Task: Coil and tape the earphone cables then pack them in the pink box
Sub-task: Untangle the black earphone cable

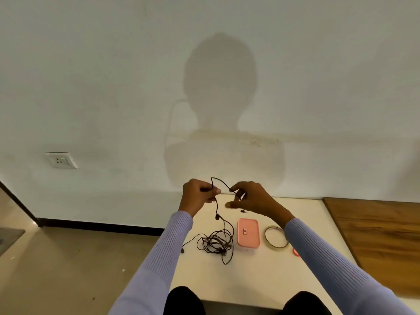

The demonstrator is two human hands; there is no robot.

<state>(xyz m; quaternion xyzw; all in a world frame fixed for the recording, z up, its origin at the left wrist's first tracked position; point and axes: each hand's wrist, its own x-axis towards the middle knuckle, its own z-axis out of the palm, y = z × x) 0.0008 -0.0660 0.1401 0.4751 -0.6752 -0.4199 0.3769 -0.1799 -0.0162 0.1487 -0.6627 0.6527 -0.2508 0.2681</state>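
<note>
While left hand (pixel 197 196) and right hand (pixel 250 197) each pinch black earphone cable (pixel 217 242): light, limp, tangle-prone; best held near earbud (pixel 217 216), slack trailing on counter (pixel 261 280).

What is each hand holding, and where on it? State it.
Both hands hold one black earphone cable: the left hand pinches it near its upper stretch, and the right hand grips small loops of it. The rest hangs to the tangle.
</note>
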